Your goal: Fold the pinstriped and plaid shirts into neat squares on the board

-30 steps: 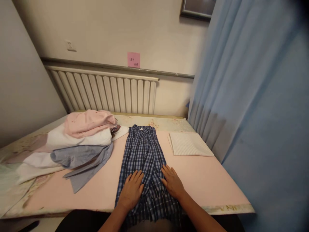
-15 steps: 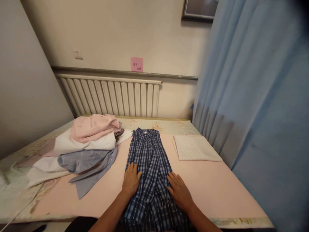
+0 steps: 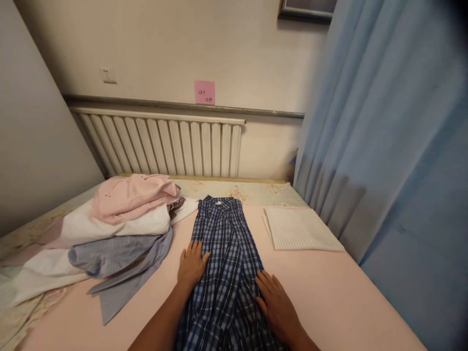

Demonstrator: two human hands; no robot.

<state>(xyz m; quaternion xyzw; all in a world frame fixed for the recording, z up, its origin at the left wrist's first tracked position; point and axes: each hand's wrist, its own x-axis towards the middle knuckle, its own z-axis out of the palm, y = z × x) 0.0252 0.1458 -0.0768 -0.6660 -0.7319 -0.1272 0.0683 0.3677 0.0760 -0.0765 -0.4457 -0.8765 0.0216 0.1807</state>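
A dark blue plaid shirt [image 3: 219, 253] lies lengthwise in front of me, its sides folded inward and its collar at the far end. My left hand [image 3: 192, 265] rests flat along the shirt's left edge, fingers stretched out. On the opposite edge, a little nearer to me, lies my right hand [image 3: 275, 302], also flat with fingers extended. Neither hand grips the cloth. The shirt's near end runs out of the bottom of the view.
A heap of loose clothes [image 3: 127, 214] in pink, white and grey-blue lies to the left. Right of the shirt is a folded cream striped cloth [image 3: 302, 229]. Both are on a pink sheet [image 3: 329, 292]. A radiator [image 3: 164, 144] stands behind; a blue curtain [image 3: 358, 136] hangs at right.
My left hand has slid slightly up along the shirt's left edge, while my right hand sits slightly lower. The view has shifted closer to the bed.
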